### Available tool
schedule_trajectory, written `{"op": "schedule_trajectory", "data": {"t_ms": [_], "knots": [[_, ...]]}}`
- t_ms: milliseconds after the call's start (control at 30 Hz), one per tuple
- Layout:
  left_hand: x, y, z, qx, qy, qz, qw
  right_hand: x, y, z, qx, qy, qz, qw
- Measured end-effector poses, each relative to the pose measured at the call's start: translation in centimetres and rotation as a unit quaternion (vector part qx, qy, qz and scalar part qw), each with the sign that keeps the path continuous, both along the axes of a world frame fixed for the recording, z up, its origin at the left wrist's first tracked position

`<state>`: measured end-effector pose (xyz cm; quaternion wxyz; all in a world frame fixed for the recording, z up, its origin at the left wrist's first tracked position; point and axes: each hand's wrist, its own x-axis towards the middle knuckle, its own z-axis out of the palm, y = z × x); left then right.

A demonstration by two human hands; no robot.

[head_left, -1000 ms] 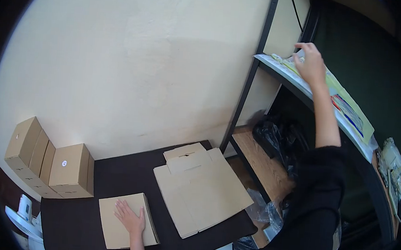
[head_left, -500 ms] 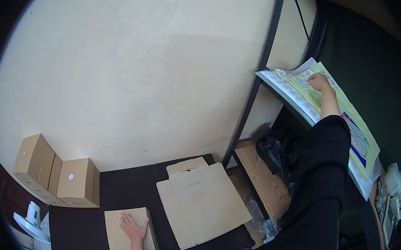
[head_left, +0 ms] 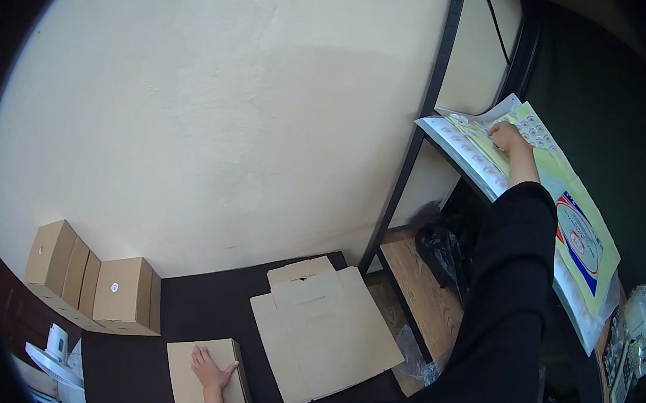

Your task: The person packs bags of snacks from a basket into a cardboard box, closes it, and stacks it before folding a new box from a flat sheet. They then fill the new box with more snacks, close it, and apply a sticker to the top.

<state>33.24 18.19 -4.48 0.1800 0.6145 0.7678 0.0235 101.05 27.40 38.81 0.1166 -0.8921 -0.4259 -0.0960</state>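
Observation:
My left hand (head_left: 210, 370) lies with fingers stretched out on top of a closed brown cardboard box (head_left: 180, 386) on the dark table. To its right is a flattened cardboard box blank (head_left: 328, 337). My right hand (head_left: 505, 136) reaches to the upper shelf, over sheets of round stickers (head_left: 535, 130) on pale yellow backing. Its fingers are curled closed at the sheets; what they pinch, if anything, is hidden. A larger blue, white and red printed label (head_left: 581, 242) lies nearer on the same stack.
Folded cardboard boxes (head_left: 118, 292) stand against the wall at the left, one with a round sticker. A white fan (head_left: 56, 359) is beside them. The shelf's dark post (head_left: 418, 126) rises at the right; a black plastic bag (head_left: 443, 247) sits on the wooden lower shelf (head_left: 425, 291).
My right hand has shifted slightly left over the sheets, and more round stickers show beside it. The view has tilted a little. My left hand stays on the box.

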Motion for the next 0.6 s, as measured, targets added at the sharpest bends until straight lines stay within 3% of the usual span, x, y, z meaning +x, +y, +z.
{"op": "schedule_trajectory", "data": {"t_ms": [600], "knots": [[-0.1,0.2,0.1,-0.01,-0.009,0.003,1.0,1.4,0.8,0.5,-0.052,0.057,-0.003,0.997]]}}
